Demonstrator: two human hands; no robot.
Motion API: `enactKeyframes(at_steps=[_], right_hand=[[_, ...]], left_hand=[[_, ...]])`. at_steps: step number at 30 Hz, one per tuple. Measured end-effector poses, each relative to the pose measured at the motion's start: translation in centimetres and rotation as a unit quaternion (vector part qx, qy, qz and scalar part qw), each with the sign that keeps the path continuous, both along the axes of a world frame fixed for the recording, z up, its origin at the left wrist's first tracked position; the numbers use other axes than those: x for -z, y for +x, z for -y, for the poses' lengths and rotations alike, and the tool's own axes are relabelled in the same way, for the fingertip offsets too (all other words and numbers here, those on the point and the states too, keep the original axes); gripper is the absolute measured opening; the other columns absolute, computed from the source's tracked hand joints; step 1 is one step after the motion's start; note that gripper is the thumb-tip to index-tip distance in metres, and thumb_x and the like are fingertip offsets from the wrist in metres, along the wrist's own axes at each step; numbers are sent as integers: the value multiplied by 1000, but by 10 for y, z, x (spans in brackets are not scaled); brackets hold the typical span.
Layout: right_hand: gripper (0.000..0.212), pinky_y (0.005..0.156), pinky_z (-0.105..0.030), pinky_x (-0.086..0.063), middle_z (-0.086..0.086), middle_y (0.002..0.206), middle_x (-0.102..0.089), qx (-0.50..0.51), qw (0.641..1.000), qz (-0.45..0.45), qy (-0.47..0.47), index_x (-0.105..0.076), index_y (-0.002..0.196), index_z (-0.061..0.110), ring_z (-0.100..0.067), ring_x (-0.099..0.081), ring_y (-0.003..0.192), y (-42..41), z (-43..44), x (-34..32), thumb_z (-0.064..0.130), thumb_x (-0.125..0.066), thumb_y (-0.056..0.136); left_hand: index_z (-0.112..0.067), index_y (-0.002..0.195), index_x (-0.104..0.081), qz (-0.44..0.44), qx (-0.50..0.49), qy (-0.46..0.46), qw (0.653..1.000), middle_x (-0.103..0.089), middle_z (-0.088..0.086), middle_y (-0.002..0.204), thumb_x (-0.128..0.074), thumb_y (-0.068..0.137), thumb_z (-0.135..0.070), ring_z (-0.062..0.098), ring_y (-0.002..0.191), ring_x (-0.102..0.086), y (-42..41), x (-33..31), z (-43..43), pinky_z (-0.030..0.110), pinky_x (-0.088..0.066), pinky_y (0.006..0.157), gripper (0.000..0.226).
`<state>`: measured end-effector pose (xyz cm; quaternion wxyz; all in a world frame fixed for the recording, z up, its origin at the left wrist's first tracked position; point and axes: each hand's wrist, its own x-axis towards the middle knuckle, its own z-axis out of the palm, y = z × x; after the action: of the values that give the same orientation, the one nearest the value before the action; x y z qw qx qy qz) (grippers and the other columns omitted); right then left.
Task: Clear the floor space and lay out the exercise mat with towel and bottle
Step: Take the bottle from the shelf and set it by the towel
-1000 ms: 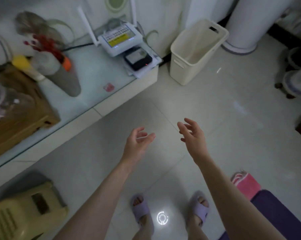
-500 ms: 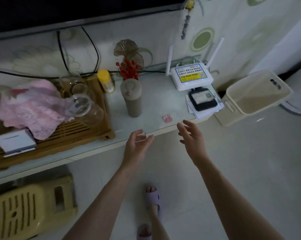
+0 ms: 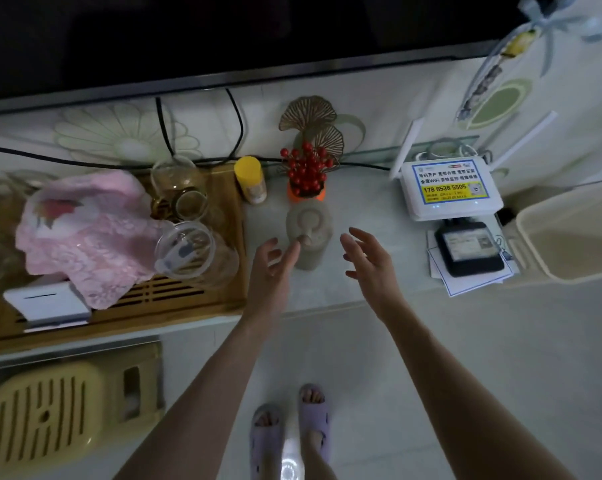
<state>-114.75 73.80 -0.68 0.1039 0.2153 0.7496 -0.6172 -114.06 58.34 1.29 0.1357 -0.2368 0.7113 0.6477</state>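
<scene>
likely home: television (image 3: 223,39), router (image 3: 448,188)

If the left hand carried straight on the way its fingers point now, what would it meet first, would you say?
Most likely the beige bottle: the left hand is open, its fingertips right beside the bottle's lid from this view. Depth is unclear, so I cannot tell whether they already touch.

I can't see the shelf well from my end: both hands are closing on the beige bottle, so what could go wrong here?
1. The red berry vase and yellow-capped jar stand close behind the beige bottle; a reach past it could tip them.
2. The glass jar lies left of the left hand; a sideways sweep might knock it.
3. The right hand is open, so nothing is gripped yet.
</scene>
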Motion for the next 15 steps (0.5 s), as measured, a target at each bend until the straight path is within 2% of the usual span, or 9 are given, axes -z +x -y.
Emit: enactKeyframes(at_steps=[3, 5, 8, 11, 13, 15], right_hand=[[65, 86, -36, -53, -3, 129, -60, -31, 998, 3, -47, -49, 137, 24, -12, -60, 106, -16, 6, 0, 58, -59, 83], [75, 87, -35, -52, -3, 132, -58, -44, 997, 11, -63, -47, 140, 23, -14, -57, 112, -21, 9, -1, 62, -58, 77], [84, 92, -39, -51, -1, 133, -58, -56, 994, 27, -86, -49, 139, 26, -14, -55, 119, -29, 12, -3, 70, -55, 68], [67, 97, -43, -49, 2, 127, -59, -81, 990, 42, -108, -53, 131, 25, -17, -53, 122, -32, 15, -4, 65, -55, 78], [56, 101, -46, -46, 4, 118, -58, -74, 987, 53, -130, -51, 126, 28, -21, -51, 123, -33, 19, -3, 62, -54, 81], [64, 101, -44, -46, 6, 114, -57, -55, 986, 56, -144, -50, 131, 25, -21, -50, 120, -33, 21, -2, 57, -48, 76]], left_hand=[[-25, 138, -40, 7, 40, 25, 999, -49, -3, 135, -55, 81, -60, 8, 114, -51, -21, 3, 6, 34, -48, 90, 69], [-27, 138, -40, 8, 62, 44, 997, -50, -4, 134, -54, 81, -60, 6, 114, -51, -29, 3, 8, 34, -47, 89, 68], [-28, 135, -44, 3, 97, 73, 993, -56, -10, 124, -50, 90, -49, -2, 104, -55, -41, 2, 9, 26, -48, 81, 50], [-33, 124, -48, 2, 141, 101, 985, -60, -20, 108, -49, 91, -44, -13, 89, -60, -47, 4, 9, 15, -49, 70, 35], [-38, 117, -50, 3, 159, 121, 980, -62, -21, 104, -51, 87, -46, -14, 85, -62, -50, 8, 10, 10, -50, 66, 31], [-42, 114, -51, 2, 177, 125, 976, -64, -22, 104, -52, 80, -52, -12, 88, -63, -53, 11, 12, 11, -50, 69, 36]])
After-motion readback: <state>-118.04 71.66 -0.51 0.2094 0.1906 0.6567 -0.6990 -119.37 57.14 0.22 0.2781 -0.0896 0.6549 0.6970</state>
